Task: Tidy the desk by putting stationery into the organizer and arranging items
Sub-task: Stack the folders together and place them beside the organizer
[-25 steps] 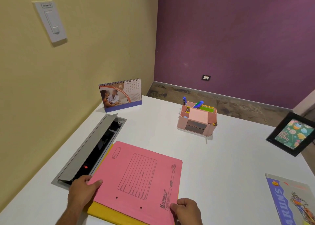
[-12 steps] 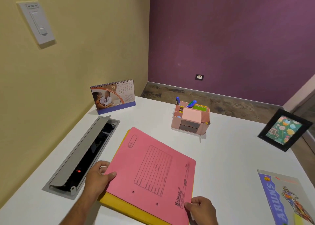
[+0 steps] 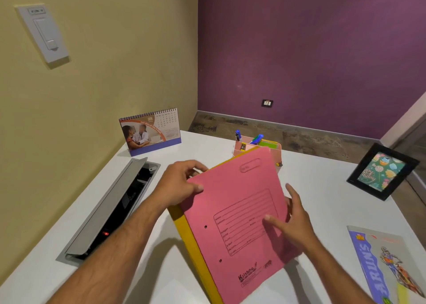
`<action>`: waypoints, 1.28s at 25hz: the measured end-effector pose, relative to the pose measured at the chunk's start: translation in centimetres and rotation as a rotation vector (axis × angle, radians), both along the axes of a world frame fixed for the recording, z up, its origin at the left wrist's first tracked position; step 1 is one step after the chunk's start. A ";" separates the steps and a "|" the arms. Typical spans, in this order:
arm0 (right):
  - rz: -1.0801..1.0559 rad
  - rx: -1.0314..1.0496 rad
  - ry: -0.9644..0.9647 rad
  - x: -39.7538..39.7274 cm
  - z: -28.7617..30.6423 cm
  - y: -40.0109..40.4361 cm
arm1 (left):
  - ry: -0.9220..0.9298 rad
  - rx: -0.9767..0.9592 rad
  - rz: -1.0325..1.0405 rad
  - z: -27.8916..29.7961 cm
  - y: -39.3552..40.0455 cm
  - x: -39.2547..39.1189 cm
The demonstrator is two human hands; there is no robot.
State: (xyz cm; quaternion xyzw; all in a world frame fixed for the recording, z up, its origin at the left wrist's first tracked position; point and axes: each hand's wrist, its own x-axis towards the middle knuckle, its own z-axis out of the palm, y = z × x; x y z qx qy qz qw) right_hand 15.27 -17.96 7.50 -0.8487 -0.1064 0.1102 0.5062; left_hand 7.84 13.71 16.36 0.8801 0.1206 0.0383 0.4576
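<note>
Two folders [image 3: 235, 211] gripped between both hands.

Pink folder [image 3: 237, 213] between both hands

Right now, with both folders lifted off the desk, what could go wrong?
1. The left hand grips the pink folder and yellow folder at one edge, while the right hand touches with straight fingers; the tilted stack could slide apart.
2. The folders' far corner is close to the pink organizer and might knock it.
</note>
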 end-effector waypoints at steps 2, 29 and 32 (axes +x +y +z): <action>0.114 0.156 0.114 1.4 1.4 -0.9 | -0.026 0.108 -0.128 2.3 -1.2 1.3; -0.245 0.532 0.041 -0.7 -0.4 -2.3 | -0.245 -0.496 0.117 -6.0 -7.2 -1.2; -0.264 0.468 0.079 -1.6 -2.1 -2.2 | -0.174 -0.442 0.107 -7.3 -7.1 -1.6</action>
